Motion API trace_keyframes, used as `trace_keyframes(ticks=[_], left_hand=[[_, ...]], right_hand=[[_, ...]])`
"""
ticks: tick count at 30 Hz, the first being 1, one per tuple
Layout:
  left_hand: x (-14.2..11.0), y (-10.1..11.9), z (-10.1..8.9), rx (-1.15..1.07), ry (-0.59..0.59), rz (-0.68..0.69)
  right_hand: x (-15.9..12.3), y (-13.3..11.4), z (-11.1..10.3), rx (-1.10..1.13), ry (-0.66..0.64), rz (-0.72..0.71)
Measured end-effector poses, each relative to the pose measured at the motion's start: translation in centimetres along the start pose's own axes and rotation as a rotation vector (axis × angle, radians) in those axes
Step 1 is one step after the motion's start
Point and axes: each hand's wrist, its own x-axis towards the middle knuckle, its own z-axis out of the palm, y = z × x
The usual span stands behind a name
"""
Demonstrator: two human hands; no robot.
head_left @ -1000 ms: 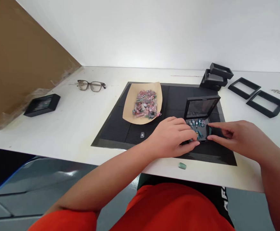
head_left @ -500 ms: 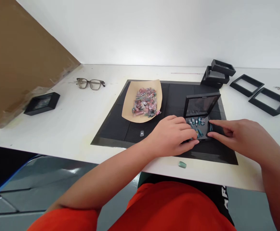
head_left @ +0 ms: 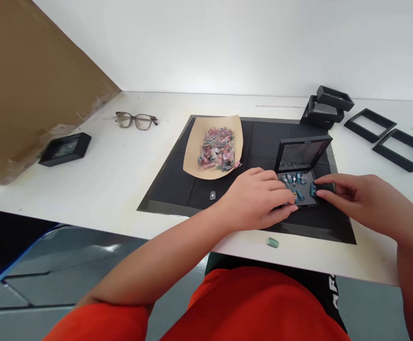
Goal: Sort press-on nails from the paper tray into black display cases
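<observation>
A black display box [head_left: 303, 154] stands on the dark mat with its clear-windowed lid raised. Inside lie several teal press-on nails [head_left: 299, 178], some with pale star and moon designs. My left hand [head_left: 261, 199] grips the box's left front side, its fingertips partly covering the nails there. At the box's right end, the thumb and index finger of my right hand [head_left: 355, 196] pinch a teal press-on nail [head_left: 313, 189]. Its other fingers are curled underneath. A loose green press-on nail [head_left: 272, 242] rests on the table's front edge, and a small dark one [head_left: 212, 195] lies on the mat.
A tan paper tray [head_left: 192, 156] with a heap of bagged nails sits left of the box. Black frames [head_left: 325, 111] are stacked behind, and two empty frames [head_left: 403, 149] lie far right. Glasses [head_left: 137, 121] and another black box [head_left: 65, 149] are to the left.
The right thumb and index finger have closed in on the teal nail at the box's right end, and it appears turned to show its face. My left hand stays on the box.
</observation>
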Motion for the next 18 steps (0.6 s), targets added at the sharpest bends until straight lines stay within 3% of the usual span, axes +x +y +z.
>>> trace_keyframes(ticks=[5, 8, 12, 15, 18], left_hand=[[0.0, 0.1, -0.1, -0.003, 0.013, -0.003], [0.1, 0.4, -0.2, -0.048, 0.087, 0.02], [0.5, 0.2, -2.0, -0.195, 0.191, -0.023], [0.2, -1.5, -5.5, -0.353, 0.088, -0.234], [-1.0, -5.1, -9.1, -0.272, -0.072, -0.567]], right_hand=[[0.2, -0.3, 0.5, 0.025, -0.025, -0.046], [0.2, -0.4, 0.7, 0.033, -0.019, -0.077], [0.3, -0.3, 0.8, 0.052, -0.005, -0.095], [0.1, -0.6, 0.7, 0.049, 0.033, -0.059], [-0.2, -0.9, 0.3, -0.004, 0.113, 0.012]])
